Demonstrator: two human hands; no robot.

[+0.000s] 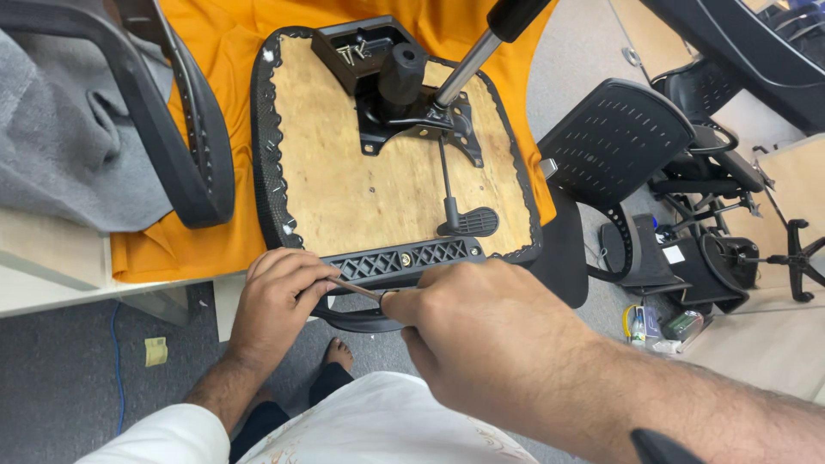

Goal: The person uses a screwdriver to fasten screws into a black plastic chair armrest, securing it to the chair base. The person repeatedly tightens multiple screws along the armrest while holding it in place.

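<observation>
Left hand (277,296) at 7 o'clock: fingers curled together, pinching the tip end of a thin metal tool (357,290) right at the near edge of the chair seat (361,185). Right hand (481,335) at 5 o'clock: grip closed around the other end of the same tool, thumb and forefinger pressed together on it; what sits deeper in the palm can't be seen. Tool lies nearly flat, just below a black lattice bracket (404,258) with a brass-coloured bolt (405,258) in its middle. Seat is upside down at centre frame on an orange cloth (219,51) over the counter (51,283): bare plywood underside, black mesh fabric stapled round the rim, black tilt mechanism (412,112) at 12 o'clock with a chrome rod (468,69) rising toward 1 o'clock and a lever with a paddle handle (468,222) pointing toward 5. Loose screws (352,51) sit in a black tray (361,47) at 12. Black armrest frame (185,129) and grey cloth (60,129) at 10 o'clock. At 3 o'clock on the floor, black perforated chair back (614,137); at 4 o'clock small packets (666,326), green and blue, beside a white label (673,254) on a black part.
</observation>
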